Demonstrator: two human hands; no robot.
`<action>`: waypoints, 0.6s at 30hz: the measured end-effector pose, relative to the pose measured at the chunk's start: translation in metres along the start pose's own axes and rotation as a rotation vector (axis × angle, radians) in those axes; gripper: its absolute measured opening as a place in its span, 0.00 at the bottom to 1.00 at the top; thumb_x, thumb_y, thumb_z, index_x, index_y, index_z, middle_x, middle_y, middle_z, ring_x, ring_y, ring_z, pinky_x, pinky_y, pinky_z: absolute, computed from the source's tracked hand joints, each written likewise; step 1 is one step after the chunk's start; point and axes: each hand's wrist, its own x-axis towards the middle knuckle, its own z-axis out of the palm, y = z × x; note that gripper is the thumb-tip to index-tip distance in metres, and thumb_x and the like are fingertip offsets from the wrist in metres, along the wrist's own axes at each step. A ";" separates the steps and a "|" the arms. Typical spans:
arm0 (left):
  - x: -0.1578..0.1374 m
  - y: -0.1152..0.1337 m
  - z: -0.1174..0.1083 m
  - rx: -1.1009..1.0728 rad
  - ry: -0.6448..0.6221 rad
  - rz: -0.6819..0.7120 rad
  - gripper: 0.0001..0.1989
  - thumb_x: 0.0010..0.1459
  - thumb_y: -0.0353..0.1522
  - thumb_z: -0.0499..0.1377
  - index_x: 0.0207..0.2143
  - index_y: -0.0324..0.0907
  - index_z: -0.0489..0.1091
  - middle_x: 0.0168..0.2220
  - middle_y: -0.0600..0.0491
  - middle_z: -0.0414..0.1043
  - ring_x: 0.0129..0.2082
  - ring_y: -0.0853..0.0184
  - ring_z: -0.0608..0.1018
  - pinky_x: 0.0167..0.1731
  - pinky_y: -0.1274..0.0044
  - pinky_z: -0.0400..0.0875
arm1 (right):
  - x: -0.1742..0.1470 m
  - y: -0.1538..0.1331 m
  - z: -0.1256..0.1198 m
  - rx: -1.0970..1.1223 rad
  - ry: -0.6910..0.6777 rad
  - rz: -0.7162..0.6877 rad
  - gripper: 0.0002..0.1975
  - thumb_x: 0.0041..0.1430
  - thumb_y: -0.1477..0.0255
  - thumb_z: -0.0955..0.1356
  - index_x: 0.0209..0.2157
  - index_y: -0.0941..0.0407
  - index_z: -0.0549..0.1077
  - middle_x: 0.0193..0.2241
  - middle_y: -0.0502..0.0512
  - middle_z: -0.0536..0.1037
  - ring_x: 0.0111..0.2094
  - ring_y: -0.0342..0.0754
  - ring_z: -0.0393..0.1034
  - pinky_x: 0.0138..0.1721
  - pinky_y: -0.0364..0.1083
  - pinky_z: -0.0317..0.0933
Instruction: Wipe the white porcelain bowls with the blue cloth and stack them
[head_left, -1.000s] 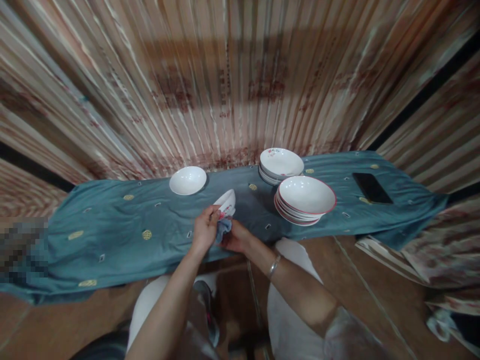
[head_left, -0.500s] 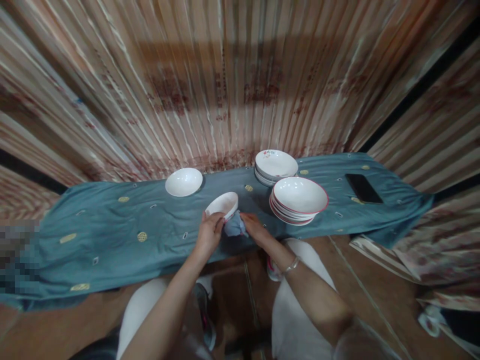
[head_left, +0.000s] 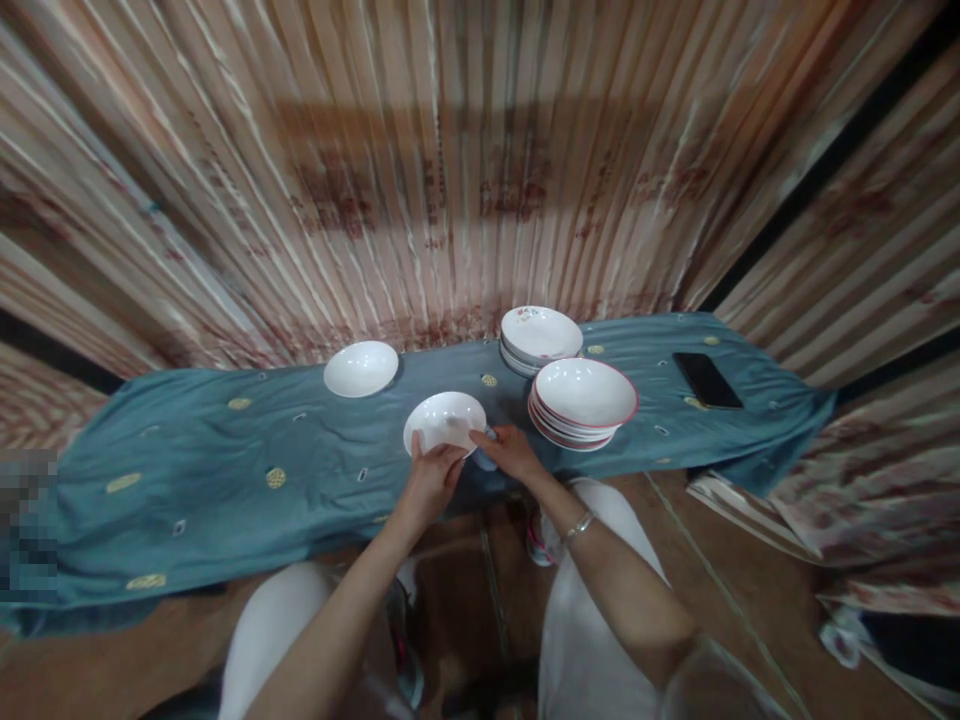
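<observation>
A white bowl (head_left: 444,412) is held near the front edge of the cloth-covered table, its inside facing up toward me. My left hand (head_left: 433,480) grips its near rim, thumb over the inside and fingers beneath. At the bowl's right side, my right hand (head_left: 511,452) is closed on a blue-grey cloth (head_left: 486,455), mostly hidden by the fingers and the bowl. The thumb of that hand reaches the rim. To the right stands a stack of red-rimmed bowls (head_left: 586,392), close to my right hand.
Another white bowl (head_left: 361,369) sits alone at the back left. Behind the red-rimmed stack is a pile of flower-patterned dishes (head_left: 541,335). A black phone (head_left: 708,380) lies at the right on the green patterned tablecloth (head_left: 210,470). Pleated curtains (head_left: 465,180) hang behind.
The bowl has turned from tilted on its side to facing up. My right hand has moved in to its right rim with the cloth, which is now mostly covered.
</observation>
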 end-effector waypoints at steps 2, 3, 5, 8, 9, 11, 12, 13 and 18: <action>-0.001 -0.001 0.000 -0.026 0.014 -0.001 0.12 0.56 0.30 0.56 0.40 0.48 0.76 0.40 0.49 0.80 0.44 0.57 0.79 0.64 0.52 0.30 | 0.001 0.002 -0.001 0.024 -0.023 0.010 0.23 0.55 0.55 0.66 0.14 0.55 0.65 0.14 0.49 0.65 0.23 0.45 0.65 0.25 0.42 0.50; -0.001 -0.001 -0.001 -0.042 0.034 -0.004 0.11 0.55 0.31 0.58 0.41 0.47 0.76 0.41 0.48 0.80 0.45 0.56 0.79 0.64 0.53 0.31 | 0.002 0.003 -0.002 0.038 -0.025 0.015 0.23 0.55 0.56 0.66 0.13 0.55 0.64 0.13 0.48 0.64 0.22 0.44 0.64 0.25 0.42 0.49; -0.001 -0.003 -0.006 -0.076 0.099 -0.026 0.13 0.53 0.33 0.61 0.43 0.47 0.75 0.45 0.46 0.78 0.48 0.54 0.77 0.64 0.54 0.32 | 0.002 0.006 -0.002 0.062 -0.017 0.026 0.24 0.54 0.56 0.66 0.12 0.55 0.62 0.12 0.47 0.62 0.21 0.43 0.63 0.24 0.41 0.48; 0.000 -0.010 -0.018 -0.114 0.230 -0.103 0.15 0.54 0.35 0.61 0.45 0.47 0.74 0.51 0.45 0.75 0.54 0.53 0.73 0.64 0.54 0.33 | 0.003 0.009 -0.002 0.088 0.008 0.026 0.24 0.53 0.55 0.65 0.12 0.54 0.61 0.11 0.46 0.60 0.20 0.42 0.61 0.23 0.41 0.48; 0.000 -0.014 -0.022 -0.128 0.276 -0.135 0.16 0.54 0.35 0.61 0.46 0.47 0.74 0.53 0.45 0.74 0.55 0.52 0.72 0.64 0.53 0.34 | 0.003 0.010 -0.002 0.092 0.015 0.021 0.24 0.53 0.55 0.65 0.11 0.54 0.61 0.11 0.46 0.60 0.20 0.42 0.60 0.23 0.41 0.48; 0.000 -0.022 -0.028 -0.183 0.367 -0.194 0.17 0.53 0.37 0.61 0.47 0.46 0.73 0.55 0.45 0.72 0.58 0.52 0.70 0.64 0.54 0.41 | 0.003 0.011 -0.001 0.092 0.023 0.017 0.24 0.53 0.55 0.65 0.11 0.54 0.60 0.11 0.46 0.59 0.20 0.42 0.60 0.22 0.41 0.48; 0.001 -0.027 -0.030 -0.228 0.415 -0.225 0.19 0.52 0.37 0.62 0.48 0.46 0.73 0.56 0.44 0.71 0.59 0.53 0.68 0.64 0.56 0.45 | 0.003 0.011 -0.001 0.092 0.024 0.019 0.24 0.53 0.56 0.65 0.11 0.54 0.60 0.11 0.46 0.59 0.20 0.42 0.60 0.22 0.41 0.48; 0.001 -0.032 -0.031 -0.282 0.463 -0.266 0.21 0.51 0.38 0.63 0.49 0.45 0.72 0.58 0.44 0.69 0.60 0.54 0.67 0.63 0.58 0.48 | 0.003 0.011 -0.001 0.091 0.024 0.022 0.24 0.53 0.56 0.65 0.11 0.54 0.60 0.11 0.46 0.58 0.20 0.42 0.60 0.22 0.41 0.48; 0.001 -0.048 -0.022 -0.763 0.649 -0.648 0.19 0.46 0.36 0.65 0.43 0.45 0.72 0.55 0.44 0.71 0.58 0.56 0.69 0.59 0.63 0.59 | 0.003 0.011 0.000 0.104 0.015 0.041 0.24 0.53 0.55 0.65 0.11 0.54 0.60 0.11 0.47 0.59 0.21 0.43 0.62 0.22 0.41 0.47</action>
